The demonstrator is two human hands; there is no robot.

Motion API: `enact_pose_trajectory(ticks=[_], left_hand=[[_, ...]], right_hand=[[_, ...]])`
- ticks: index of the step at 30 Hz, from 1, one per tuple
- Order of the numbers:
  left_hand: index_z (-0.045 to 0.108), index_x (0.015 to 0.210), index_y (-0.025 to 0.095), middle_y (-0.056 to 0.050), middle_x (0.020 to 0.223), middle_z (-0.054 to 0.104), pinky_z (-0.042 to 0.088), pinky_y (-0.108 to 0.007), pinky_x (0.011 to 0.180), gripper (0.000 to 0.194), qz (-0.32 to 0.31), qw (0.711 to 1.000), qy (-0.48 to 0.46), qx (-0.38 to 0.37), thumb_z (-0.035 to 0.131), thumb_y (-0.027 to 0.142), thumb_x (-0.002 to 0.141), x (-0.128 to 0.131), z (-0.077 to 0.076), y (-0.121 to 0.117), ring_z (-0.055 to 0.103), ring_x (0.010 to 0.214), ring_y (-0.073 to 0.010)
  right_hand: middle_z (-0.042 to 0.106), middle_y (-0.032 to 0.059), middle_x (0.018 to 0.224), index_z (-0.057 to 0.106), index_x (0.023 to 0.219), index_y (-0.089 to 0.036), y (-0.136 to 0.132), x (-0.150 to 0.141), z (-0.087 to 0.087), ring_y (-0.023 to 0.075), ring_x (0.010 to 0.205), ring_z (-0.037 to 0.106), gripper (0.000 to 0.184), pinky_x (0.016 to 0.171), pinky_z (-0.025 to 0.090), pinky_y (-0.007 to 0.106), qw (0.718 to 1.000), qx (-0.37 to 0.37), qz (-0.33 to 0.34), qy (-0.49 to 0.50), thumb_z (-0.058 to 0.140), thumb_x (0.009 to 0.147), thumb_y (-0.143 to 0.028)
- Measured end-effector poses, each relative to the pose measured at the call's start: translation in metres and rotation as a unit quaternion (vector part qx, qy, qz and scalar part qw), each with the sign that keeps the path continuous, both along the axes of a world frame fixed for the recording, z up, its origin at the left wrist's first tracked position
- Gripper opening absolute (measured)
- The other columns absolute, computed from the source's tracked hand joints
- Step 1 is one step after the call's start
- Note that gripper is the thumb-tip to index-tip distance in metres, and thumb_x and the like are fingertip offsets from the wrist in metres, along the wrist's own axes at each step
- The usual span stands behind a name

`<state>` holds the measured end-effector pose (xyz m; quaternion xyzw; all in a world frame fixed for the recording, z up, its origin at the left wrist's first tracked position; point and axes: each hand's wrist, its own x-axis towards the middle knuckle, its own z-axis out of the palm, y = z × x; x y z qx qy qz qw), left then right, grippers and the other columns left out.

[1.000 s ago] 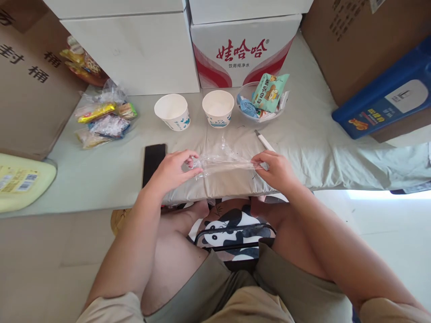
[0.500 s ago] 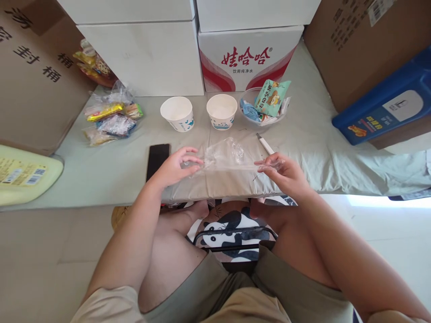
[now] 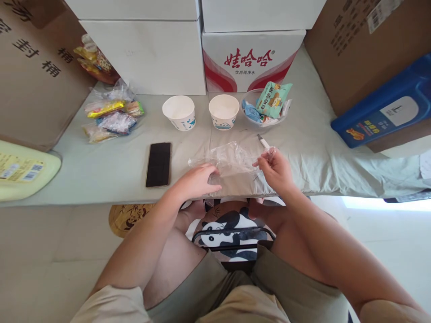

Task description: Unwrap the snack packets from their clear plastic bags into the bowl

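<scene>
Left fingers [image 3: 209,168] parted, nothing pinched | right fingers [image 3: 264,165] pinching clear plastic [image 3: 232,154] | carton [image 3: 252,62]: "娃哈哈"

Can't confirm grip of left hand [image 3: 198,181] on clear film [image 3: 232,154] — nor see, behind right hand [image 3: 276,169], near end of white tool [image 3: 263,142] — nor, at front edge of table [image 3: 111,179], all of cropped yellow jug [image 3: 27,175].
</scene>
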<state>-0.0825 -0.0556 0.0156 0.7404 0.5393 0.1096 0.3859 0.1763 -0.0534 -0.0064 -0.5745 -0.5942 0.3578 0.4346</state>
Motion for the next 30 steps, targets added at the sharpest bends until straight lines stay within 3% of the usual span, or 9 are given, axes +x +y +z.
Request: enact_pose_trajectory(ticks=[3, 8, 11, 15, 19, 21, 23, 26, 30], left_hand=[[0.062, 0.076, 0.019, -0.006, 0.093, 0.069, 0.048, -0.037, 0.08, 0.012, -0.026, 0.999, 0.022, 0.001, 0.06, 0.03, 0.077, 0.001, -0.004, 0.001, 0.064, 0.087, -0.0228], [0.055, 0.078, 0.02, -0.001, 0.076, 0.066, 0.047, -0.029, 0.066, 0.018, 0.051, 0.989, -0.119, -0.069, 0.061, 0.036, 0.08, -0.015, -0.009, 0.009, 0.062, 0.07, -0.0157], [0.052, 0.08, 0.02, 0.001, 0.069, 0.063, 0.045, -0.026, 0.058, 0.022, 0.084, 0.975, -0.14, -0.151, 0.067, 0.036, 0.076, -0.024, -0.007, 0.013, 0.058, 0.059, -0.0132], [0.057, 0.088, 0.018, 0.003, 0.071, 0.061, 0.049, -0.027, 0.066, 0.032, 0.108, 0.958, -0.182, -0.195, 0.076, 0.031, 0.067, -0.029, -0.004, 0.018, 0.061, 0.065, -0.0126], [0.059, 0.094, 0.018, 0.0, 0.08, 0.063, 0.05, -0.027, 0.066, 0.037, 0.153, 0.941, -0.241, -0.182, 0.079, 0.033, 0.066, -0.027, -0.005, 0.02, 0.064, 0.07, -0.0135], [0.059, 0.095, 0.019, 0.0, 0.081, 0.063, 0.046, -0.025, 0.055, 0.037, 0.176, 0.942, -0.227, -0.176, 0.079, 0.033, 0.068, -0.023, -0.006, 0.021, 0.06, 0.06, -0.0112], [0.06, 0.096, 0.018, -0.001, 0.083, 0.063, 0.04, -0.023, 0.048, 0.035, 0.177, 0.948, -0.196, -0.176, 0.079, 0.031, 0.069, -0.02, -0.007, 0.022, 0.053, 0.051, -0.0078], [0.061, 0.098, 0.019, -0.002, 0.085, 0.065, 0.039, -0.022, 0.049, 0.035, 0.198, 0.948, -0.191, -0.161, 0.079, 0.029, 0.069, -0.017, -0.008, 0.024, 0.049, 0.05, -0.006], [0.051, 0.125, 0.023, -0.005, 0.1, 0.068, 0.051, -0.028, 0.067, 0.061, 0.229, 0.931, -0.27, -0.087, 0.075, 0.039, 0.071, -0.02, -0.01, 0.029, 0.063, 0.072, -0.0133]], right_hand=[[0.053, -0.0093, 0.059, 0.045, 0.084, -0.025, -0.003, -0.005, 0.001, 0.0108, 0.047, 0.056, 0.017, 0.053, 0.047, 0.027, 0.999, -0.029, 0.013, 0.019, 0.058, 0.084, -0.037], [0.049, -0.0089, 0.062, 0.046, 0.088, -0.025, -0.002, -0.004, 0.003, 0.0084, 0.04, 0.044, 0.017, 0.041, 0.037, 0.024, 0.998, -0.064, -0.014, 0.003, 0.056, 0.082, -0.038], [0.054, -0.0056, 0.065, 0.051, 0.09, -0.024, 0.005, 0.003, -0.001, 0.0102, 0.047, 0.045, 0.015, 0.049, 0.041, 0.026, 0.995, -0.069, -0.039, -0.062, 0.054, 0.083, -0.037], [0.062, 0.0008, 0.077, 0.055, 0.102, -0.023, 0.012, 0.012, -0.009, 0.0158, 0.057, 0.053, 0.024, 0.065, 0.048, 0.035, 0.977, -0.083, -0.065, -0.184, 0.052, 0.084, -0.038], [0.058, 0.0188, 0.125, 0.05, 0.128, -0.019, 0.001, 0.011, -0.005, 0.0294, 0.1, 0.063, 0.049, 0.086, 0.051, 0.049, 0.965, 0.05, -0.073, -0.249, 0.057, 0.082, -0.034], [0.054, 0.0197, 0.133, 0.05, 0.132, -0.019, -0.009, 0.006, 0.001, 0.0318, 0.12, 0.056, 0.048, 0.098, 0.047, 0.051, 0.954, 0.148, -0.014, -0.259, 0.055, 0.085, -0.03], [0.058, 0.0156, 0.132, 0.053, 0.132, -0.023, -0.016, 0.0, 0.004, 0.0303, 0.126, 0.054, 0.044, 0.105, 0.044, 0.05, 0.939, 0.178, 0.11, -0.273, 0.052, 0.088, -0.025], [0.055, 0.0111, 0.144, 0.054, 0.137, -0.026, -0.023, -0.008, -0.001, 0.0323, 0.136, 0.047, 0.048, 0.11, 0.04, 0.054, 0.894, 0.106, 0.268, -0.342, 0.05, 0.09, -0.024], [0.038, 0.0077, 0.16, 0.048, 0.146, -0.026, -0.025, -0.011, -0.009, 0.0335, 0.149, 0.029, 0.055, 0.118, 0.027, 0.058, 0.853, 0.019, 0.309, -0.42, 0.048, 0.092, -0.026]])
